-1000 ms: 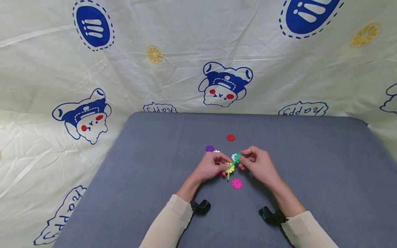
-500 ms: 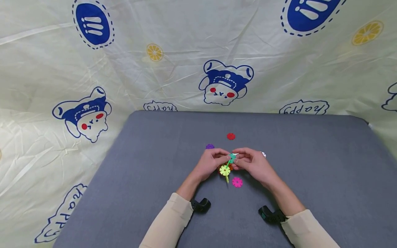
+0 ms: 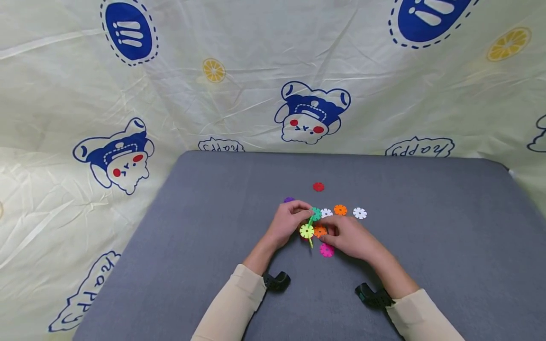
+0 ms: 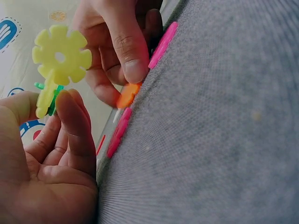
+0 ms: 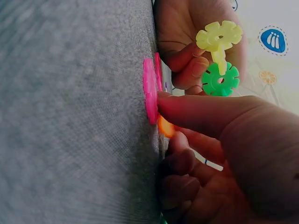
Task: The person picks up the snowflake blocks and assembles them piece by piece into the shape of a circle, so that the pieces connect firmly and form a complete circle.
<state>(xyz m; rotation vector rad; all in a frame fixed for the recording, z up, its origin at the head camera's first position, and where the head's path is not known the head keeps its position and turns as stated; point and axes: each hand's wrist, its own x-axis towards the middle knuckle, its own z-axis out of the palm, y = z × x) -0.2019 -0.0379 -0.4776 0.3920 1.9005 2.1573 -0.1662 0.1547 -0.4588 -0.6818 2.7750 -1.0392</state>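
My left hand (image 3: 286, 226) holds up a joined set of notched plastic building discs between thumb and fingers. A yellow disc (image 4: 62, 55), another yellow one seen edge-on, and a green disc (image 5: 220, 80) make up this set. To its right, my right hand (image 3: 351, 237) pinches an orange disc (image 4: 128, 95) low at the table surface, thumb against fingertips. Just below the right fingers lies a pink disc (image 3: 327, 250). A second, darker pink disc (image 4: 119, 132) lies flat under the held set, mostly hidden in the head view.
Beyond the hands lie two white discs, the nearer one (image 3: 326, 213) left of the other (image 3: 359, 213), with an orange disc (image 3: 340, 210) between them. A red disc (image 3: 318, 186) sits farther back. A purple disc (image 3: 289, 199) is partly behind the left hand. Grey cloth covers the table (image 3: 426, 227).
My right hand has left the green disc and come down to the orange one, uncovering white and orange discs behind it. My left hand keeps hold of the joined discs.
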